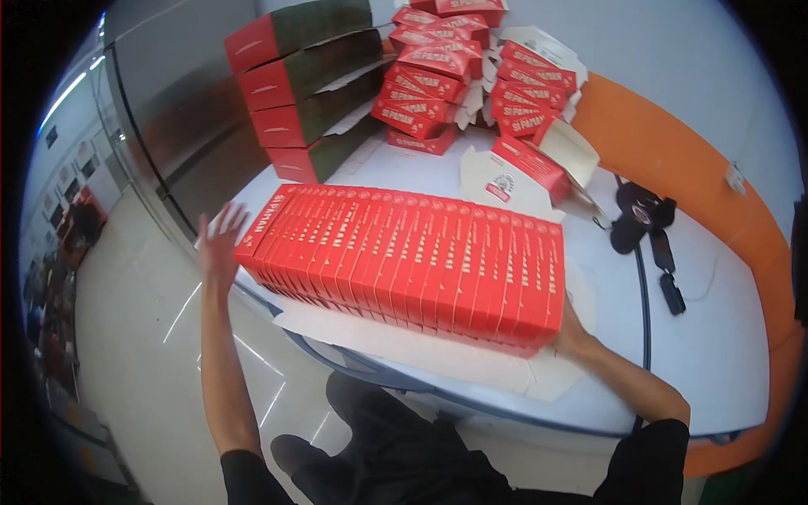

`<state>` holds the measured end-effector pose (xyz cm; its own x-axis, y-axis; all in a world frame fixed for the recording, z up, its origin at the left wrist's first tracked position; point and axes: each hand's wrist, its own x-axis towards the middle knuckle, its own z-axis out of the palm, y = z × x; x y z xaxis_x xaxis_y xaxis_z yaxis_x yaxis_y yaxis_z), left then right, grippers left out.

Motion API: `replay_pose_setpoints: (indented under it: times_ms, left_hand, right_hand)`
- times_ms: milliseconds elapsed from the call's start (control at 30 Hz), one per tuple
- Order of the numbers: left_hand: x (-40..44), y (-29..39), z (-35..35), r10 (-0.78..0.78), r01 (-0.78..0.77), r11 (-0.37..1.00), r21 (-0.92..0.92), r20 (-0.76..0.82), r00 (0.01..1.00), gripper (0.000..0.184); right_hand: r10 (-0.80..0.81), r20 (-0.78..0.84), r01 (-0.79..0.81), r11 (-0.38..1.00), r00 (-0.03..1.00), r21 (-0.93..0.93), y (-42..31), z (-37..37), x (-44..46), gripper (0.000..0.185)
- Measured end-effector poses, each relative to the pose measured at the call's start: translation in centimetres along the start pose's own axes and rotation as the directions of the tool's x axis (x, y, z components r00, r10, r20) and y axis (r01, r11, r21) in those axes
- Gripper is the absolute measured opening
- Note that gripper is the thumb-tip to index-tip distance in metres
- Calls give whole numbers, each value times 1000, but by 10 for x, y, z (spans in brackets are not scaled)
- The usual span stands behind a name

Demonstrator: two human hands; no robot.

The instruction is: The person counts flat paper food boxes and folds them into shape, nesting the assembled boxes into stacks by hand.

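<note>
A long row of flat red boxes stands on edge, packed side by side, near the front edge of the white table. At the row's left end is my left hand, its fingers spread beside the end box. My right hand is at the right end, mostly behind the last box, so its fingers are hidden. Under the row's front lies a pale cardboard sheet.
Behind the row stand large red and green boxes, piles of red cartons and an open red carton. A black object with a strap and a cable lie at right. An orange panel borders the table.
</note>
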<state>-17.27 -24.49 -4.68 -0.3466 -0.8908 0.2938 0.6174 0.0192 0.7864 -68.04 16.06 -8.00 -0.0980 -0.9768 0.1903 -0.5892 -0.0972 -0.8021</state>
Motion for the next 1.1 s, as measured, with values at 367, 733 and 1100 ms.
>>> replay_pose_setpoints:
  times_ms: [367, 733, 1100]
  left_hand:
    - [20, -38, 62, -496, 487, 865, -121, -59, 866, 70]
    - [9, -39, 68, -511, 501, 852, -156, -30, 859, 70]
    - [5, -43, 71, -484, 481, 872, -94, -21, 875, 75]
  right_hand:
    - [21, 504, 31, 995, 863, -95, 26, 28, 59, 75]
    - [-26, 620, -8, 999, 784, 52, 38, 56, 96, 75]
    - [-130, 450, 85, 989, 884, 118, 12, 60, 103, 72]
